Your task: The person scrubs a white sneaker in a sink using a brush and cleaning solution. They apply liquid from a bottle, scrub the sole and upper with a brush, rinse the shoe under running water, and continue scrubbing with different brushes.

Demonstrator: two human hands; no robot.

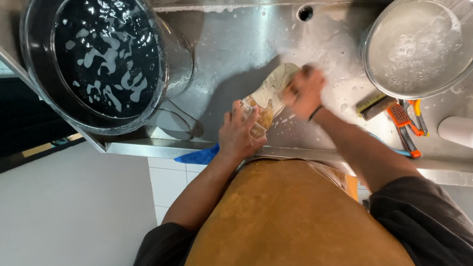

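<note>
Seen from the head camera, looking straight down at a wet stainless steel sink (236,45) and the person's own tan apron (296,230).

The left hand (240,134) grips one end of a pale shoe (267,96) that lies sole up in the sink, fingers curled over its edge, thumb side toward the body. The shoe stretches away from this hand, up and to the right, its far end meeting the right hand.

The right hand (303,90) is blurred with motion. It rests on the far end of the shoe, fingers bunched together; whether it holds a brush or a cloth cannot be told. A dark band circles its wrist.

Just below the left hand, at the sink's near rim, a blue cloth (199,156) pokes out.

Well to the left of the left hand stands a large steel pot (178,63), filled with dark water with patches of foam on top.

Up and to the right of the right hand sits a round metal bowl (422,43) of cloudy, soapy water. Below that bowl, to the right of the right forearm, lie a small scrubbing brush (374,105) and an orange-handled brush (404,124). Farther right lies a white cylinder-shaped thing (469,133), on its side.
</note>
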